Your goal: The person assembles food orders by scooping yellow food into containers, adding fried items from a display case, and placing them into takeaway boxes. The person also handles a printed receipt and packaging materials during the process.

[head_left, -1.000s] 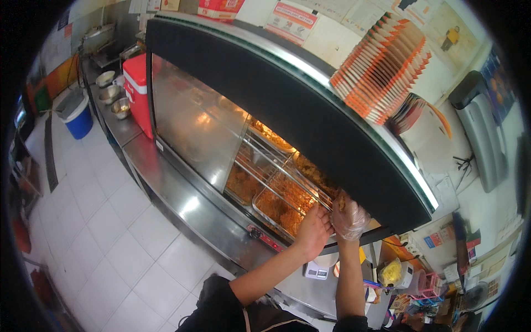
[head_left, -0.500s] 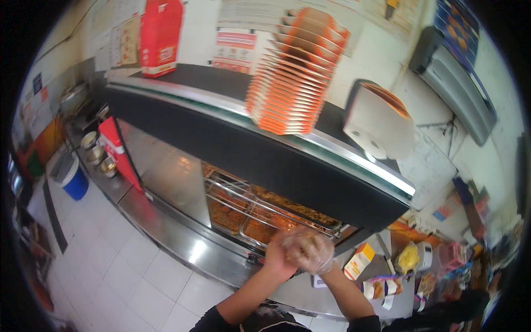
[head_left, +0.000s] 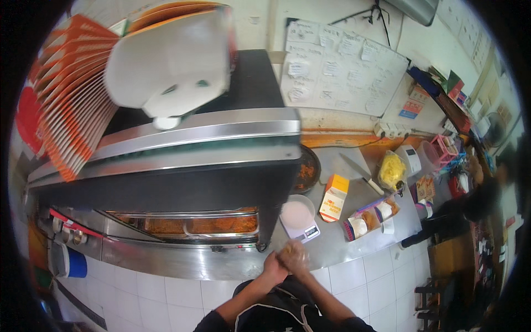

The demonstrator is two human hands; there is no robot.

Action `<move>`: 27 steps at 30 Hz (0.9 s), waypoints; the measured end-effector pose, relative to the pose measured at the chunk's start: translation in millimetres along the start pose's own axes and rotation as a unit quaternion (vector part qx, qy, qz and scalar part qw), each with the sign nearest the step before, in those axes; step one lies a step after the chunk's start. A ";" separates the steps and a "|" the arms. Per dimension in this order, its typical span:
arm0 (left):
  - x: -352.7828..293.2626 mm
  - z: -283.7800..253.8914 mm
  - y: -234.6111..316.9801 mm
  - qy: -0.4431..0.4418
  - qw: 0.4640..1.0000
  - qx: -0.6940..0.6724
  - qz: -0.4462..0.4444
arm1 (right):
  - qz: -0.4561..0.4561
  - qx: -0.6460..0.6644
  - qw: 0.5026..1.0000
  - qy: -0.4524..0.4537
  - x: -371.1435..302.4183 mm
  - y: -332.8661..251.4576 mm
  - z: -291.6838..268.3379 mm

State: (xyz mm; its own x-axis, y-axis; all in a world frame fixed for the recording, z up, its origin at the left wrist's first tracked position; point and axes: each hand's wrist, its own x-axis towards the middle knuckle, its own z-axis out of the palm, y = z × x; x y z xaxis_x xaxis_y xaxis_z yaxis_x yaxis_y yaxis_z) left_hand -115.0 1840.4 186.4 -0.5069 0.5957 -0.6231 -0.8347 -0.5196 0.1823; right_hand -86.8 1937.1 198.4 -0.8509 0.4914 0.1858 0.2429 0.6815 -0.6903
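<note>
My left hand (head_left: 273, 268) is bare and pressed against my right hand (head_left: 295, 257) in front of my body, just off the front edge of the steel counter (head_left: 332, 254). A clear plastic glove covers the right hand. Both hands look closed, with a small yellowish-brown patch showing between them; what it is, I cannot make out. Beyond the hands stands a small kitchen scale (head_left: 308, 233) bearing a whitish round bowl (head_left: 297, 213). An orange-and-white carton (head_left: 334, 198) lies to its right, near an open box (head_left: 354, 226) holding fried-looking food pieces.
At left, a black display cabinet (head_left: 166, 185) holds food trays (head_left: 221, 224); stacked orange cartons (head_left: 72, 110) and an open white carton (head_left: 166, 66) stand on top. A knife (head_left: 371, 185), yellow bag (head_left: 391, 170) and dark pan (head_left: 307, 170) are on the counter. Another person (head_left: 464, 207) is far right.
My view has swung right, from the cabinet's open front to the counter with the scale. My hands stay together, now nearer my body and away from the food trays.
</note>
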 end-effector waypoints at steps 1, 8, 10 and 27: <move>21.0 17.6 -2.6 0.012 1.000 -0.003 -0.007 | 0.004 0.007 1.000 0.015 20.4 16.2 -2.4; 150.2 101.2 23.3 0.077 0.978 0.157 0.115 | -0.044 0.132 0.990 0.017 160.9 72.9 -4.5; 162.8 100.1 34.0 0.074 0.971 0.193 0.122 | -0.071 0.182 0.979 -0.058 178.2 84.3 -7.7; -92.4 49.3 79.6 -0.048 0.842 0.497 0.206 | -0.076 0.213 0.944 -0.241 188.5 115.9 -46.0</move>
State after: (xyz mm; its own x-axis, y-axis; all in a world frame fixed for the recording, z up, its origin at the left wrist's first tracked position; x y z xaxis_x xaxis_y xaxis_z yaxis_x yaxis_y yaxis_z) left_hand -145.2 1774.3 296.0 -0.7721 0.5625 -0.2958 -0.3278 0.0463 0.9436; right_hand -197.6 2133.7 185.5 -0.9989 0.0315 0.0360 -0.0207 0.3948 -0.9185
